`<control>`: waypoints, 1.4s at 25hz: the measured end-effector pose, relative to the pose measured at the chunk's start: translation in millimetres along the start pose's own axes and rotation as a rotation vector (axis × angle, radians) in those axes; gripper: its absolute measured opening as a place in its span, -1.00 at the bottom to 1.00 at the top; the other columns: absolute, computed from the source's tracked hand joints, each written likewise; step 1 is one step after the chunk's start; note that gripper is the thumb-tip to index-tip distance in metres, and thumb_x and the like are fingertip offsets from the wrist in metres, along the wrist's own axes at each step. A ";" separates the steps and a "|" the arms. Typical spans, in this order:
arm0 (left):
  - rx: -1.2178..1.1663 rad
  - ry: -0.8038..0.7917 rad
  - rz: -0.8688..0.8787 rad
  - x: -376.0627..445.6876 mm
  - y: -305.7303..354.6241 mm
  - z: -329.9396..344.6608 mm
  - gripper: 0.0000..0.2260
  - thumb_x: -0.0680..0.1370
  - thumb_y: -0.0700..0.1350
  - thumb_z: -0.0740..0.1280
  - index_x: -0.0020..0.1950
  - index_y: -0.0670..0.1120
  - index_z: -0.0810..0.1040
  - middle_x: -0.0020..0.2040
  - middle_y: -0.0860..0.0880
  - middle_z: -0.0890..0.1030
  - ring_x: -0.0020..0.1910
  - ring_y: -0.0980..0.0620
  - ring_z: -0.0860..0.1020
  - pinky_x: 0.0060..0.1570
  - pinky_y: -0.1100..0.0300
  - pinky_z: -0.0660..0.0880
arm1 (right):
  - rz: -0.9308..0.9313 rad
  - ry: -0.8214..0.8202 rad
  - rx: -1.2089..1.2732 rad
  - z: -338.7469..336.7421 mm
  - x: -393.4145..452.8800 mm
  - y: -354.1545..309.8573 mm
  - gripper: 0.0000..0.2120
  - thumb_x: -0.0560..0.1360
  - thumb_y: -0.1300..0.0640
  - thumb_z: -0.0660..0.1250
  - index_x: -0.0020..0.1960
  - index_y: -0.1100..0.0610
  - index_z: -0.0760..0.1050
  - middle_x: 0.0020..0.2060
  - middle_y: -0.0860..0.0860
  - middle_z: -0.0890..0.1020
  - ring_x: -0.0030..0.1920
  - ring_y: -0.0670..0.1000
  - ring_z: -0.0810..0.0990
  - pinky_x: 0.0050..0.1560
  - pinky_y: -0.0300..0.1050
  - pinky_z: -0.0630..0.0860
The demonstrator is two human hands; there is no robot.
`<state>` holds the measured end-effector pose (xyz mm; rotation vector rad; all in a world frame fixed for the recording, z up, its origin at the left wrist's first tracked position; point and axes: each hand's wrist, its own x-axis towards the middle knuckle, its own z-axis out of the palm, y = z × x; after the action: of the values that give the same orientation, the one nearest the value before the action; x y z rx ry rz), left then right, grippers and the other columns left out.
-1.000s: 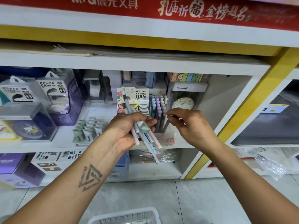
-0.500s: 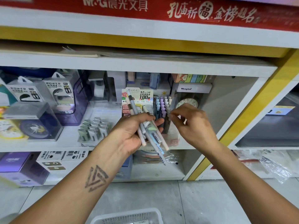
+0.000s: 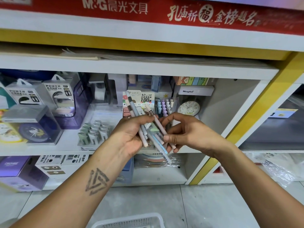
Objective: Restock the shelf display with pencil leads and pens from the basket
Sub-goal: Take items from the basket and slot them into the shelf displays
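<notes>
Shelf (image 3: 148,68) was white laminate with a yellow edge strip; stock stood upright facing out, likely for easy picking. Pen rack (image 3: 164,106) sat at 12 o'clock from the hands, pastel caps up in tidy rows, lead pack (image 3: 145,97) just beside it at 9. Basket (image 3: 131,222), white plastic mesh, lay on the tiled floor at 6, probably kept within reach. Left hand (image 3: 131,134) gripped a fanned bundle of pens (image 3: 148,129): slim, smooth matte barrels in pastel colours, barcode stickers on some. Right hand (image 3: 182,132) pinched one pink pen at the bundle's 3 o'clock side, apparently to separate it for racking.
</notes>
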<state>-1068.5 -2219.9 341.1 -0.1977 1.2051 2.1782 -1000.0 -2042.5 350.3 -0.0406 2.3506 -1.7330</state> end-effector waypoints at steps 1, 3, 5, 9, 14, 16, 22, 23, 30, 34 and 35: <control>0.021 0.017 0.009 -0.1 -0.9 0.4 -0.70 0.47 -0.42 0.34 0.20 -0.39 0.54 0.08 -0.36 0.64 0.01 -0.28 0.67 -0.09 -0.18 0.63 | 0.002 0.001 -0.056 0.2 -0.1 0.1 -0.72 0.50 0.23 0.47 0.14 0.20 0.47 -0.21 0.22 0.71 -0.22 0.23 0.68 -0.17 0.07 0.63; 0.054 0.034 0.014 -0.3 -4.5 2.3 -0.76 0.46 -0.45 0.34 0.12 -0.37 0.58 0.00 -0.34 0.67 -0.11 -0.24 0.69 -0.23 -0.15 0.65 | -0.022 0.058 -0.152 1.1 0.4 0.6 -0.79 0.47 0.20 0.50 0.06 0.20 0.54 -0.23 0.21 0.71 -0.30 0.12 0.64 -0.23 0.02 0.59; 0.068 0.018 -0.002 -0.3 -8.0 4.9 -0.79 0.45 -0.45 0.35 0.08 -0.36 0.60 -0.04 -0.32 0.68 -0.14 -0.24 0.70 -0.27 -0.16 0.64 | -0.033 0.112 -0.138 -1.7 -1.0 0.2 -0.79 0.45 0.26 0.52 0.03 0.22 0.57 -0.24 0.21 0.70 -0.35 0.05 0.61 -0.26 -0.04 0.57; 0.020 -0.028 -0.058 3.2 -8.1 5.4 -0.89 0.48 -0.43 0.32 -0.02 -0.35 0.58 -0.08 -0.32 0.69 -0.07 -0.20 0.70 -0.20 -0.14 0.65 | -0.064 0.204 -0.005 -14.5 -6.0 -1.5 -0.38 0.44 0.45 0.42 0.39 0.06 0.34 -0.25 0.25 0.70 -0.34 0.15 0.64 -0.28 -0.07 0.59; 0.018 -0.049 -0.105 3.4 -11.4 5.4 -0.96 0.44 -0.42 0.35 -0.15 -0.33 0.57 -0.16 -0.30 0.69 -0.13 -0.18 0.71 -0.28 -0.08 0.65 | -0.155 0.370 -0.148 -34.4 -5.2 6.0 -0.17 0.46 0.39 0.38 0.53 -0.21 0.18 -0.30 0.17 0.70 -0.31 0.14 0.71 -0.22 -0.09 0.65; 0.019 -0.047 -0.110 3.1 -12.7 5.8 -0.87 0.35 -0.41 0.39 -0.12 -0.33 0.57 -0.12 -0.31 0.68 -0.12 -0.19 0.71 -0.25 -0.07 0.65 | -0.239 0.535 -0.318 -38.6 -1.1 12.2 -0.36 0.50 0.30 0.39 0.43 -0.18 0.31 -0.28 0.06 0.70 -0.27 0.04 0.71 -0.15 -0.03 0.68; -0.007 -0.047 -0.123 4.3 -13.2 4.8 -0.81 0.28 -0.39 0.40 -0.11 -0.33 0.58 -0.11 -0.32 0.68 -0.12 -0.19 0.71 -0.23 -0.08 0.65 | -0.459 0.811 -0.608 -32.6 19.7 31.0 -0.87 0.57 0.12 0.36 0.07 -0.07 0.49 -0.23 -0.05 0.65 -0.22 -0.02 0.64 -0.19 0.07 0.61; -0.016 -0.048 -0.130 4.6 -12.7 4.2 -0.86 0.29 -0.40 0.40 -0.17 -0.33 0.61 -0.12 -0.32 0.68 -0.12 -0.19 0.71 -0.22 -0.09 0.66 | -0.444 0.806 -0.668 -31.5 23.9 34.7 -0.91 0.58 0.12 0.36 0.04 -0.05 0.49 -0.23 -0.01 0.65 -0.23 0.01 0.63 -0.22 0.08 0.60; -0.077 -0.071 -0.147 5.8 -9.3 -0.1 -0.90 0.31 -0.41 0.39 -0.19 -0.34 0.62 -0.13 -0.30 0.68 -0.10 -0.21 0.70 -0.21 -0.14 0.65 | -0.431 0.754 -0.733 -22.7 37.5 40.7 -0.95 0.56 0.20 0.37 -0.04 0.17 0.59 -0.27 0.04 0.69 -0.26 0.08 0.66 -0.24 0.07 0.59; -0.053 -0.084 -0.171 7.2 -9.0 -2.9 -0.83 0.41 -0.40 0.36 -0.36 -0.30 0.68 -0.16 -0.30 0.69 -0.11 -0.18 0.71 -0.18 -0.13 0.65 | -0.440 0.714 -0.769 -23.6 37.7 37.1 -0.93 0.56 0.23 0.35 -0.07 0.18 0.61 -0.27 0.04 0.69 -0.26 0.09 0.66 -0.26 0.08 0.58; -0.055 -0.080 -0.171 7.7 -9.1 -3.5 -0.80 0.43 -0.40 0.35 -0.37 -0.30 0.68 -0.16 -0.29 0.69 -0.12 -0.18 0.71 -0.17 -0.13 0.65 | -0.431 0.707 -0.772 -23.4 38.9 37.1 -0.92 0.56 0.24 0.35 -0.05 0.18 0.62 -0.25 0.06 0.69 -0.25 0.10 0.65 -0.25 0.08 0.58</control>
<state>-1069.7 -2215.8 329.3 -0.2262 1.0460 2.0518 -1038.5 -2015.1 315.5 -0.0692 3.6378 -0.9147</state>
